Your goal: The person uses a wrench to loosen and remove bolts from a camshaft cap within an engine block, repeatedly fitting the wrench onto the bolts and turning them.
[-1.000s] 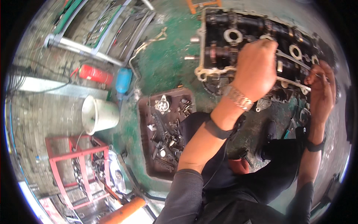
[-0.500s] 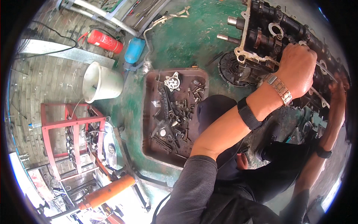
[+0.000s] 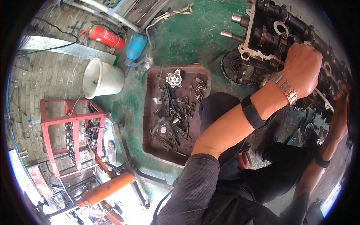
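Note:
At the upper right stands a dark engine block (image 3: pixel 264 39) with a shaft (image 3: pixel 231 36) jutting from its left end and a pale gasket edge. Over its top, my left hand (image 3: pixel 304 69), with a metal-banded watch, is closed in a fist; what it grips is hidden under the fingers. My right hand (image 3: pixel 341 98) is by the engine's far right side at the rim of the view, smeared and dark, so its fingers do not show clearly. A round clutch-like disc (image 3: pixel 232 66) lies under the engine's left end.
Left of my knee is a brown tray (image 3: pixel 146 112) with bolts, a chain guide and a silver pump-like part (image 3: pixel 174 78). Further left are a white bucket (image 3: pixel 112 79), a red fire extinguisher (image 3: pixel 107 37), a blue bottle (image 3: pixel 136 47) and a red metal frame (image 3: pixel 75 119).
My left hand has shifted slightly right and down, still in a fist. A thin metal bar seen beside it earlier no longer shows clearly. My right hand has moved slightly lower.

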Available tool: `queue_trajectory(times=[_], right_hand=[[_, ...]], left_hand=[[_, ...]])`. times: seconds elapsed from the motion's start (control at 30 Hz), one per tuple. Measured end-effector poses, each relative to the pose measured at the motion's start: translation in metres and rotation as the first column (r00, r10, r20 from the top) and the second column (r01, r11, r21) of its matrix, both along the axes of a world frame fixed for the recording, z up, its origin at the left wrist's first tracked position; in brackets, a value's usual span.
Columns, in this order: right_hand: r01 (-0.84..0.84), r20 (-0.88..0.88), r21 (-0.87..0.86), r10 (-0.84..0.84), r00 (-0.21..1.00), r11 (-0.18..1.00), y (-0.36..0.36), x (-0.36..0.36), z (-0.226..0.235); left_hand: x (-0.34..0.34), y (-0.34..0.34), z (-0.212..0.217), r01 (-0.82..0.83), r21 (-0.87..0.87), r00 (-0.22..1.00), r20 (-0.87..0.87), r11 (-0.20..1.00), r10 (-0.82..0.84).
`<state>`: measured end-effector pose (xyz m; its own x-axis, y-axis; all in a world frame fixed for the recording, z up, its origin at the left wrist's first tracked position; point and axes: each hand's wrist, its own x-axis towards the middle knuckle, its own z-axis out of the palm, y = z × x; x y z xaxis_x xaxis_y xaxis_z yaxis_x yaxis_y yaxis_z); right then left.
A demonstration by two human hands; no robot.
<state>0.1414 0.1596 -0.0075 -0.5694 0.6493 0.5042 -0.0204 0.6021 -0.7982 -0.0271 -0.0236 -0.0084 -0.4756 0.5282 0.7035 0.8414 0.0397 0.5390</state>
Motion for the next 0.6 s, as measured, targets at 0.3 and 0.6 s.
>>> queue_trajectory(times=[0.3, 0.6], right_hand=[[-0.170, -0.209, -0.362, 0.098, 0.973, 0.916, 0.016, 0.000, -0.004], [-0.211, -0.262, -0.012, 0.201, 0.944, 0.977, -0.080, -0.011, 0.014]], left_hand=[[0.001, -0.001, 0.005, 0.072, 0.063, 0.997, 0.038, 0.995, -0.074], [-0.010, -0.012, 0.008, 0.151, 0.092, 0.985, 0.070, 0.984, -0.158]])
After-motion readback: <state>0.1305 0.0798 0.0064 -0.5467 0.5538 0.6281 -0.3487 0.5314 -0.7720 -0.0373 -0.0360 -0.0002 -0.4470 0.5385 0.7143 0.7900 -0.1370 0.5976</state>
